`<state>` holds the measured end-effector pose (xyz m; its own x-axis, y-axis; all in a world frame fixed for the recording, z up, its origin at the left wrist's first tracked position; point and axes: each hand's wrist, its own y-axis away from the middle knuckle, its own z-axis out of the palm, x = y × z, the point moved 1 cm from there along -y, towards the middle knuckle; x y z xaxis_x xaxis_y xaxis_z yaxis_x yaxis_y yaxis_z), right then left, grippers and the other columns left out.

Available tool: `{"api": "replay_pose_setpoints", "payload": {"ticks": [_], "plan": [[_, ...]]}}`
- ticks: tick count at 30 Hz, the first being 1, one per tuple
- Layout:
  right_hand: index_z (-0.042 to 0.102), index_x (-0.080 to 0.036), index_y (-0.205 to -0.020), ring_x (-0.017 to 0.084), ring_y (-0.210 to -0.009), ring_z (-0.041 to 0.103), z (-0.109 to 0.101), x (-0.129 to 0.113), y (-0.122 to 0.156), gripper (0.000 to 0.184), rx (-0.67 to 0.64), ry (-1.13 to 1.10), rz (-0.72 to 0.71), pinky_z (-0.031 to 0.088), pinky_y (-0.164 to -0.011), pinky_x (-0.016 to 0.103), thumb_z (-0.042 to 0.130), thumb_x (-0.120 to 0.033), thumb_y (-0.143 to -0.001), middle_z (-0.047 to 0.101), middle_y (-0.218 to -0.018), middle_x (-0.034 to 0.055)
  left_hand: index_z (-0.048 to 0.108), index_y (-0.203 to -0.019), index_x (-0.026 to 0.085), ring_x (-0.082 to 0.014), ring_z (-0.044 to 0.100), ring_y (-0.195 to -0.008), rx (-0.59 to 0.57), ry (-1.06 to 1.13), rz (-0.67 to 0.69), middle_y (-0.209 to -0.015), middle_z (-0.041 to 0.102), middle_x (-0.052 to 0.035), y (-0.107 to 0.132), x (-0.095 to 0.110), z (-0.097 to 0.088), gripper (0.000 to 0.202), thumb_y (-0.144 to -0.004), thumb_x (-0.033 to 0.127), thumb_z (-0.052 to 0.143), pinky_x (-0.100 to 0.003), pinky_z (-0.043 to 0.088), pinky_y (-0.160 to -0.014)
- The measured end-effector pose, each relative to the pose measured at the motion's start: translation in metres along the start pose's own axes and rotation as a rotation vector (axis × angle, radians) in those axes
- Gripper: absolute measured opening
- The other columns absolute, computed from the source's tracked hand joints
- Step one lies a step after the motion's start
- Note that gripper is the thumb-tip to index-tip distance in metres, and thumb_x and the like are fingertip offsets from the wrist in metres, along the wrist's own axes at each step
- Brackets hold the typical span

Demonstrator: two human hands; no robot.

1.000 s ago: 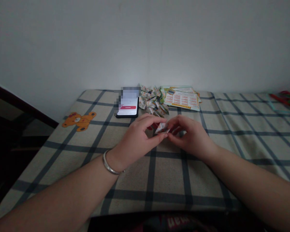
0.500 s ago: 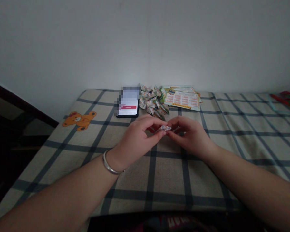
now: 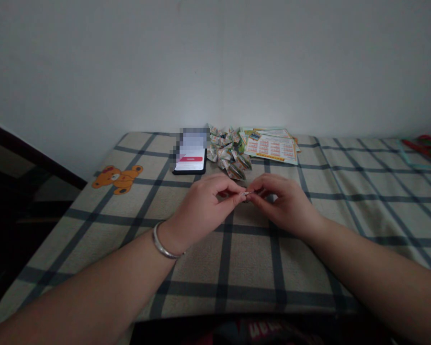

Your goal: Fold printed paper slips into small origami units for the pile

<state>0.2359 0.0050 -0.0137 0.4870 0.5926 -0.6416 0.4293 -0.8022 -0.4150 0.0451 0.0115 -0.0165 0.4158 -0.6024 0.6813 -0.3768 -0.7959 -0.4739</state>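
Note:
Between my fingertips is a small folded piece of printed paper [image 3: 246, 193], seen nearly edge-on and mostly covered by the fingers. My left hand [image 3: 210, 199], with a silver bangle [image 3: 162, 243] at its wrist, pinches the paper's left end between thumb and forefinger. On the other end, my right hand [image 3: 282, 199] pinches it the same way, the two sets of fingertips almost touching. Just beyond the hands lies a pile of folded paper pieces [image 3: 225, 152], made of similar printed paper.
A phone [image 3: 190, 151] with a lit screen lies left of the pile. Printed calendar cards [image 3: 271, 147] are stacked to its right. A checked cloth [image 3: 187, 299] covers the table, with a bear picture [image 3: 118, 179] at left. Red and green items [image 3: 429, 147] sit far right, a wall behind.
The folded paper has turned from showing its patterned face to nearly edge-on. Both hands' fingers have closed in more tightly around it; the arms stay in place.

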Motion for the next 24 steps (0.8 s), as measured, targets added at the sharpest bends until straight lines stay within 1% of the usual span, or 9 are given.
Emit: {"api": "replay_pose_setpoints", "payload": {"ticks": [3, 6, 9, 11, 13, 16, 18, 21, 24], "plan": [[0.065, -0.019, -0.086, 0.013, -0.072, 0.061, 0.0003, -0.0008, 0.0001, 0.004, -0.023, 0.055, 0.021, 0.048, -0.062, 0.025, 0.061, -0.019, -0.086, 0.066, -0.081, 0.0020, 0.069, -0.083, 0.021, -0.0124, 0.062, -0.075, -0.063, -0.018, -0.055, -0.080, 0.068, 0.0007, -0.0001, -0.0014, -0.0008, 0.004, -0.085, 0.023, 0.066, -0.025, 0.047, -0.067], [0.065, -0.019, -0.085, 0.013, -0.071, 0.059, 0.0016, 0.0008, 0.0004, 0.004, -0.013, 0.101, 0.034, 0.045, -0.060, 0.025, 0.061, -0.020, -0.085, 0.065, -0.079, 0.0012, 0.069, -0.083, 0.021, -0.0131, 0.061, -0.073, -0.119, -0.089, -0.091, -0.079, 0.068, 0.0013, -0.0010, -0.0023, -0.0027, 0.005, -0.085, 0.022, 0.065, -0.026, 0.045, -0.064], [0.065, -0.020, -0.085, 0.012, -0.068, 0.059, 0.0038, 0.0036, 0.0006, 0.004, -0.019, 0.068, 0.075, 0.044, -0.059, 0.024, 0.062, -0.023, -0.085, 0.065, -0.078, 0.0006, 0.067, -0.080, 0.020, -0.0140, 0.060, -0.075, -0.129, -0.177, -0.076, -0.079, 0.067, 0.0009, -0.0018, -0.0008, -0.0042, 0.005, -0.084, 0.019, 0.063, -0.027, 0.043, -0.065], [0.064, -0.020, -0.086, 0.011, -0.065, 0.058, 0.0048, 0.0049, 0.0006, 0.010, -0.045, 0.036, 0.119, 0.042, -0.056, 0.023, 0.061, -0.029, -0.086, 0.065, -0.077, 0.0004, 0.065, -0.080, 0.019, -0.0139, 0.060, -0.075, -0.120, -0.163, -0.073, -0.079, 0.067, 0.0008, -0.0021, 0.0002, -0.0041, 0.006, -0.085, 0.017, 0.061, -0.027, 0.043, -0.067], [0.064, -0.019, -0.085, 0.010, -0.059, 0.054, 0.0049, 0.0046, 0.0003, 0.017, -0.077, 0.047, 0.137, 0.038, -0.052, 0.023, 0.060, -0.035, -0.088, 0.063, -0.073, -0.0004, 0.065, -0.082, 0.019, -0.0135, 0.060, -0.076, -0.108, -0.113, -0.094, -0.081, 0.067, 0.0010, -0.0025, 0.0004, -0.0032, 0.007, -0.086, 0.018, 0.059, -0.027, 0.044, -0.069], [0.059, -0.019, -0.075, 0.009, -0.054, 0.045, 0.0042, 0.0019, -0.0005, 0.025, -0.143, 0.125, 0.111, 0.030, -0.050, 0.025, 0.054, -0.037, -0.092, 0.054, -0.061, -0.0027, 0.064, -0.082, 0.018, -0.0128, 0.061, -0.075, -0.093, -0.044, -0.138, -0.080, 0.067, 0.0014, -0.0036, 0.0001, -0.0021, 0.008, -0.087, 0.019, 0.058, -0.026, 0.045, -0.068], [0.054, -0.019, -0.070, 0.010, -0.054, 0.042, 0.0038, 0.0001, -0.0006, 0.028, -0.150, 0.186, 0.089, 0.027, -0.051, 0.025, 0.050, -0.034, -0.094, 0.049, -0.059, -0.0030, 0.064, -0.081, 0.018, -0.0125, 0.061, -0.073, -0.100, -0.011, -0.161, -0.078, 0.066, 0.0015, -0.0040, 0.0000, -0.0018, 0.009, -0.087, 0.019, 0.057, -0.026, 0.045, -0.065], [0.048, -0.019, -0.069, 0.011, -0.058, 0.041, 0.0039, -0.0012, 0.0005, 0.026, -0.133, 0.272, 0.053, 0.027, -0.054, 0.026, 0.049, -0.030, -0.093, 0.048, -0.063, -0.0023, 0.063, -0.080, 0.018, -0.0126, 0.060, -0.072, -0.140, -0.006, -0.165, -0.077, 0.066, 0.0017, -0.0035, -0.0003, -0.0020, 0.010, -0.088, 0.021, 0.057, -0.025, 0.044, -0.064], [0.045, -0.020, -0.069, 0.012, -0.061, 0.041, 0.0042, -0.0013, 0.0019, 0.025, -0.154, 0.306, 0.025, 0.027, -0.056, 0.027, 0.048, -0.028, -0.093, 0.046, -0.064, -0.0020, 0.062, -0.084, 0.019, -0.0127, 0.059, -0.073, -0.194, -0.044, -0.133, -0.079, 0.065, 0.0017, -0.0020, -0.0006, -0.0023, 0.009, -0.089, 0.022, 0.055, -0.026, 0.043, -0.064]]}}
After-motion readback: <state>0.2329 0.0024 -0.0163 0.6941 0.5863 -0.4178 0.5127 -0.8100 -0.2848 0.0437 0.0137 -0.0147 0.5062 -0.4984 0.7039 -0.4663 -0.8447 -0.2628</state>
